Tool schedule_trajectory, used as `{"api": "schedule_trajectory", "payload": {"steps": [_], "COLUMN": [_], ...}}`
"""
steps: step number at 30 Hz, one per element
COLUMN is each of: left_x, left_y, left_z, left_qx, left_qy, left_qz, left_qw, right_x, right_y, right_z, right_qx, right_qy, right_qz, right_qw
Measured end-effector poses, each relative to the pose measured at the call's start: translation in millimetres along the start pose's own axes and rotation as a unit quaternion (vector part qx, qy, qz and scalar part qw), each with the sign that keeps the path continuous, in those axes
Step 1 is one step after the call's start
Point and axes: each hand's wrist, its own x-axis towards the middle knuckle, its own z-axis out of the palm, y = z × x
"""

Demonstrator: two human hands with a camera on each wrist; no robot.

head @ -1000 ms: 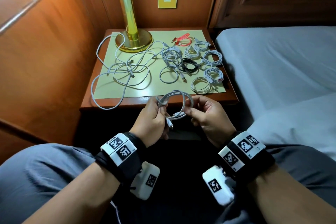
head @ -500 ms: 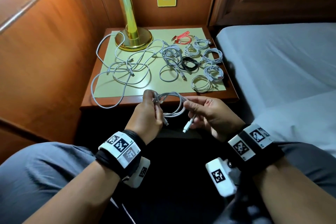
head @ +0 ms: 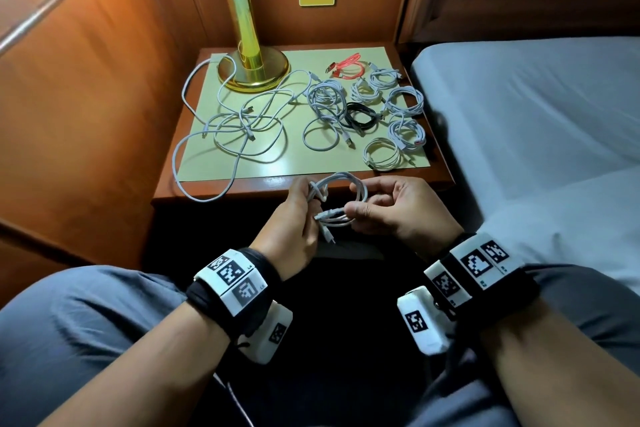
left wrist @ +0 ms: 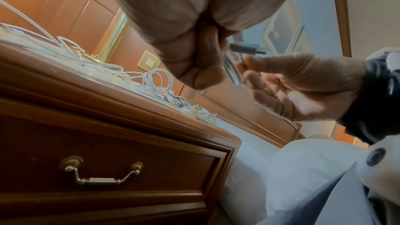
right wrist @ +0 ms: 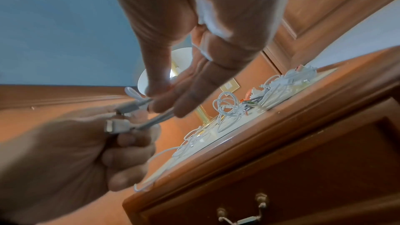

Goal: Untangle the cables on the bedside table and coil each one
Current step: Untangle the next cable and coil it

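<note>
One white cable (head: 337, 199) coiled between both hands' fingers (head: 356, 208).

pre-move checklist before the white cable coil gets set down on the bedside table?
1. Left hand grips white cable coil: ok.
2. Right hand pinches the loose end near its plug: ok.
3. End secured round the coil: cannot tell.
4. Bare spot on pale green mat near the front edge: ok.
5. Tangled white cables left to sort: not ok.
</note>
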Motion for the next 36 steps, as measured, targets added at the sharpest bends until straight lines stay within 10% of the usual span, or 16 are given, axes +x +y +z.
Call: {"api": "schedule_trajectory", "payload": {"steps": [6,14,23,36], "left_x": [-2,-2,3,10], "left_y": [2,8,0,0], "left_z": [3,4,-9,-20], "left_qx": [-0.15,-0.097,-0.05,-0.187], "left_qy": [-0.011,-0.028,0.0,0.05], "left_qz": [-0.018,-0.018,-0.013,-0.035], "left_qw": [0.988,0.995,0.999,0.98], "right_x": [7,12,12,10], "right_y": [6,19,16,7], "right_z": [-3,7,5,11], "right_qx": [-0.114,-0.105,-0.034,-0.043], "right_qy": [0.052,0.109,-0.026,0.004], "right_qz": [-0.052,-0.008,0.037,-0.045], "right_qw": [0.991,0.988,0.998,0.998]}}
